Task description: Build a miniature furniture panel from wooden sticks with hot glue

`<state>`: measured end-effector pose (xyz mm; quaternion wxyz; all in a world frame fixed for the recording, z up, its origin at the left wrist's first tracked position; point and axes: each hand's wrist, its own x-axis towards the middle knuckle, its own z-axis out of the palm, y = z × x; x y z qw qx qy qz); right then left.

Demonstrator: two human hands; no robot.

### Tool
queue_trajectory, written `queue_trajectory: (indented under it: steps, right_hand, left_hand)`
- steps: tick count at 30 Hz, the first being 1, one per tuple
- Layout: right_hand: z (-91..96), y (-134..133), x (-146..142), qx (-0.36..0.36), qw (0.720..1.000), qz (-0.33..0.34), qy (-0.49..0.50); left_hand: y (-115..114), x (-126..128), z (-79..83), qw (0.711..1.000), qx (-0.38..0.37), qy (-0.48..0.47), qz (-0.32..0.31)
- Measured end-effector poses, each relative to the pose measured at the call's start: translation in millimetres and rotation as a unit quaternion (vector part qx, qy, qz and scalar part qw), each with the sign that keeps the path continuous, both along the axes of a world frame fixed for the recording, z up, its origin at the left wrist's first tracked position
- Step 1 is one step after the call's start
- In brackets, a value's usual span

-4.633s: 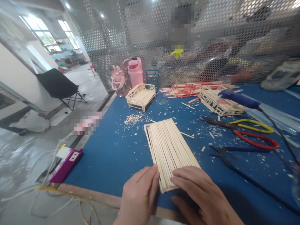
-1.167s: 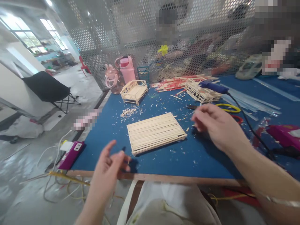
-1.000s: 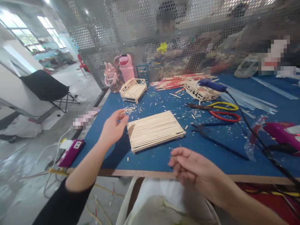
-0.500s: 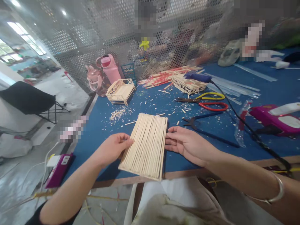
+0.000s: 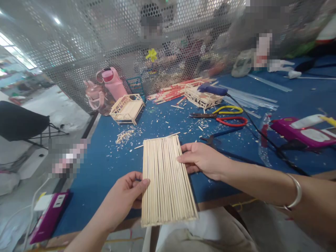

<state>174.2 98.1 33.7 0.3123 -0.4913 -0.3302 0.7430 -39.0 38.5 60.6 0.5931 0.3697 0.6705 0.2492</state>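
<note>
Head view. Stick panel [image 5: 164, 180] held in both hands at the front of the worktop [image 5: 97, 175], sticks running lengthwise away from the person; near end shows past the front edge, above the lap. Cannot tell whether the far end touches the worktop.

Left hand [image 5: 128, 190]: fingers partly closed on the panel's left edge, thumb on the upper face, the rest curled at the side and below. Right hand [image 5: 203, 159]: pinched on the right edge farther up, thumb on top, other fingers alongside and partly hidden. Bangle [image 5: 298, 192] on right wrist.

Beyond the panel: chips [image 5: 124, 135] scattered and in a small heap, left of centre. Behind these, a railed frame [image 5: 132, 110], near a pink bottle [image 5: 115, 85]. Right of it, red-marked sticks [image 5: 173, 91] in a loose pile; then a second frame [image 5: 202, 99], blue corded tool [image 5: 215, 90] over it.

Right side: shears [image 5: 214, 115], one handle yellow, one red; blue-handled pliers [image 5: 210, 140] nearer, partly behind the right hand.
</note>
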Motion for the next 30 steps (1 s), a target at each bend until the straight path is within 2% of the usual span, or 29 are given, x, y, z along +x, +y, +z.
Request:
queue_trajectory:
  steps: [3,7,10,13,17,20,24,30]
  right_hand:
    - [9.2,-0.4,0.4,0.029,1.0,-0.002,-0.002]
    - [27.7,10.1,0.1,0.113,0.993,0.033,0.014]
    - [33.1,26.9,-4.8,0.109,0.992,0.061,0.012]
    - [25.9,36.7,-8.9,0.06,0.996,0.069,-0.003]
    - [15.8,30.9,-7.2,0.022,0.996,0.082,-0.013]
    - [17.1,29.2,-3.4,0.017,0.996,0.084,-0.019]
    - [17.2,41.2,-1.9,0.039,0.997,0.057,-0.042]
    - [5.3,49.6,-8.0,0.038,0.996,0.05,-0.064]
  left_hand:
    - [3.5,1.4,5.4,1.0,0.027,-0.014,-0.004]
    - [23.8,5.0,17.4,0.991,0.128,-0.043,0.012]
    - [45.8,7.2,21.1,0.992,0.117,-0.039,0.03]
    - [58.2,8.5,17.2,0.998,0.045,-0.025,0.027]
    - [53.0,7.7,11.9,0.999,-0.002,-0.032,0.028]
    - [49.9,6.9,14.1,0.998,0.002,-0.042,0.046]
    - [63.0,10.1,14.8,0.997,0.048,-0.03,0.044]
    - [78.7,9.4,-0.5,0.998,0.056,0.008,0.033]
